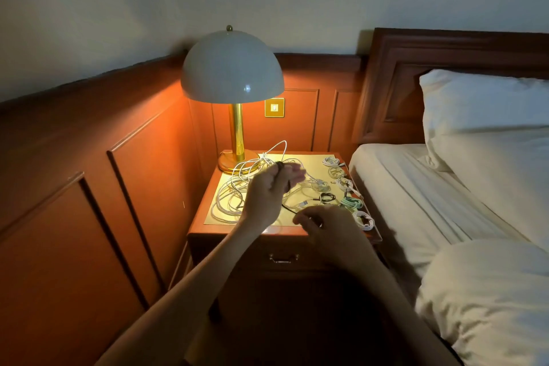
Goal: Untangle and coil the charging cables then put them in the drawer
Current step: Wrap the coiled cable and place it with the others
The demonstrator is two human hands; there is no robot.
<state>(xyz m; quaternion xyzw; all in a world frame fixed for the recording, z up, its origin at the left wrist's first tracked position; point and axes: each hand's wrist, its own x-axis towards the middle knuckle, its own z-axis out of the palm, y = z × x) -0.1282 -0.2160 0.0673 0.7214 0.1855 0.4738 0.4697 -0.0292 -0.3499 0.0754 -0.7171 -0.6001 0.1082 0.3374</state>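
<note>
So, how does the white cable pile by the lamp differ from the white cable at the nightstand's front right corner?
The pile is loosely tangled; the corner cable is wound into a coil. The pile spreads wide; the corner cable is compact. Both are white and lie on the nightstand.

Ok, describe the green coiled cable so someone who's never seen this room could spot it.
Find the nightstand under the lamp, beside the bed. A row of coiled cables lines its bed-side edge; the green coil sits second from the front. It is the only coloured one in that row, between white coils.
</note>
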